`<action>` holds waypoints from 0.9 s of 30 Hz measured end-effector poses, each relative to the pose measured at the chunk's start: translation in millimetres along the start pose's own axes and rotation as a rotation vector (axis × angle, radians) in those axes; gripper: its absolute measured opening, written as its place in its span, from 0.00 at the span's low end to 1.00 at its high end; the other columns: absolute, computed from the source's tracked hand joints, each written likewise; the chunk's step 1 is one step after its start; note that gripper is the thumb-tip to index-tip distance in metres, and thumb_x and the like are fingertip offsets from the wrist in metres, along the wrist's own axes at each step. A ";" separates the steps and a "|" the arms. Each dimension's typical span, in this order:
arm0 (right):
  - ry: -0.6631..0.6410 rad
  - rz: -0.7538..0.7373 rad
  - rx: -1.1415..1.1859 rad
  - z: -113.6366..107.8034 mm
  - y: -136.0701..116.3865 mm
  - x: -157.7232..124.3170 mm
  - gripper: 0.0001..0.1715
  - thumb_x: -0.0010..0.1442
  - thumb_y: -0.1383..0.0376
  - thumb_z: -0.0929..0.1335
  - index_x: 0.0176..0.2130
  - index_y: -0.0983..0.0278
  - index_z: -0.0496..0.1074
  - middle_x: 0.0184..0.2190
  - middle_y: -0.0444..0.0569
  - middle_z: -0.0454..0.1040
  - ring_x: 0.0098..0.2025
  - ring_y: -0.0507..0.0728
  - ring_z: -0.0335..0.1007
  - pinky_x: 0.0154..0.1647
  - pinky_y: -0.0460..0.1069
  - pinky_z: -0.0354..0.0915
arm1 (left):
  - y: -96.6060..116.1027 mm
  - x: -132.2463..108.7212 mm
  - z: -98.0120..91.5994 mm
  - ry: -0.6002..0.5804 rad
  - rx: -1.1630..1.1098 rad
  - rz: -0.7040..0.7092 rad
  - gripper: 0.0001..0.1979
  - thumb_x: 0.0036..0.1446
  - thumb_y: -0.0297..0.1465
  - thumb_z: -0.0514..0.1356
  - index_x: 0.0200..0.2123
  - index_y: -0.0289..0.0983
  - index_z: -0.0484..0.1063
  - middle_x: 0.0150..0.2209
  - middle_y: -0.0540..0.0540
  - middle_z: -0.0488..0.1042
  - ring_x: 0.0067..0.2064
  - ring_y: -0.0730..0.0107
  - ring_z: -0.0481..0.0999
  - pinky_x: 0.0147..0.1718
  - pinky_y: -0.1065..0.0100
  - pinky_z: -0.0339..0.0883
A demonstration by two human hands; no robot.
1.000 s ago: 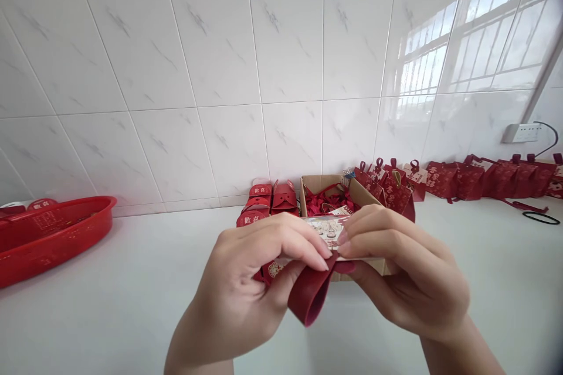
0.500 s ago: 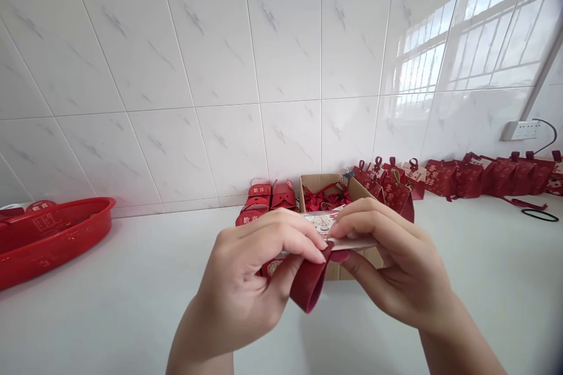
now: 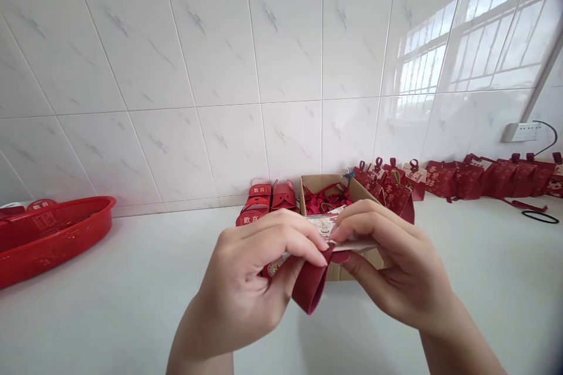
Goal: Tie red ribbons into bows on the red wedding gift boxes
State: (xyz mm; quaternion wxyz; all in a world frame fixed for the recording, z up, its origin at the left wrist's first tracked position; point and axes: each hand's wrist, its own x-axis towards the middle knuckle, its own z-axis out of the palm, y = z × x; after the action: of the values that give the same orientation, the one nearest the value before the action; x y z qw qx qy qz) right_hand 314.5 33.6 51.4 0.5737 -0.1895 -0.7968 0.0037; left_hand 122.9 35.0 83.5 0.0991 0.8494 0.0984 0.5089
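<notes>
My left hand point(image 3: 250, 278) pinches a dark red strap point(image 3: 309, 288), which hangs below the fingers in a folded loop. My right hand point(image 3: 393, 261) grips the edge of a small gift box point(image 3: 322, 225) with a white and red printed face, thumb underneath and fingers on top. The fingertips of both hands meet closely where strap and box come together. Most of the gift box is hidden behind the fingers, so I cannot tell whether the strap is joined to it.
Behind my hands stands a cardboard box point(image 3: 360, 192) with red ribbons inside. Several red boxes point(image 3: 259, 189) sit left of it. Dark red gift bags point(image 3: 442, 178) line the tiled wall on the right. A red basin point(image 3: 57, 246) is at far left; a black cord ring point(image 3: 540, 217) lies right.
Almost nothing differs. The strap's loop has shifted very slightly to the right, while both hands keep the same grip.
</notes>
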 end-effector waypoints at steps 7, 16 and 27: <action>0.007 0.009 0.003 1.5 1.0 -1.1 0.18 0.52 0.82 0.64 0.39 0.64 0.65 0.33 0.46 0.68 0.38 0.51 0.67 0.36 0.46 0.68 | -0.6 0.5 0.0 -0.003 0.012 0.004 0.13 0.51 0.11 0.57 0.30 0.33 0.72 0.31 0.46 0.76 0.35 0.74 0.77 0.32 0.74 0.73; 0.024 0.005 0.000 3.0 1.3 0.0 0.15 0.53 0.80 0.65 0.37 0.63 0.64 0.32 0.47 0.68 0.35 0.52 0.67 0.32 0.47 0.67 | 2.1 1.3 -0.4 -0.005 0.022 -0.001 0.13 0.54 0.13 0.56 0.31 0.35 0.72 0.31 0.46 0.76 0.33 0.74 0.77 0.29 0.75 0.72; 0.012 -0.053 0.040 -0.4 0.5 0.6 0.15 0.51 0.80 0.65 0.37 0.64 0.64 0.30 0.47 0.67 0.33 0.53 0.66 0.30 0.49 0.66 | 3.7 1.2 1.4 -0.038 0.004 -0.031 0.13 0.54 0.14 0.55 0.33 0.36 0.71 0.33 0.47 0.76 0.34 0.74 0.77 0.31 0.76 0.73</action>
State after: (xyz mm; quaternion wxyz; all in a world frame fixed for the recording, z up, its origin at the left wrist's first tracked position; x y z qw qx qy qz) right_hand 314.9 34.2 51.9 0.5820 -0.1566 -0.7980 0.0033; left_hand 125.0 31.6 84.8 0.1073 0.8576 0.1105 0.4907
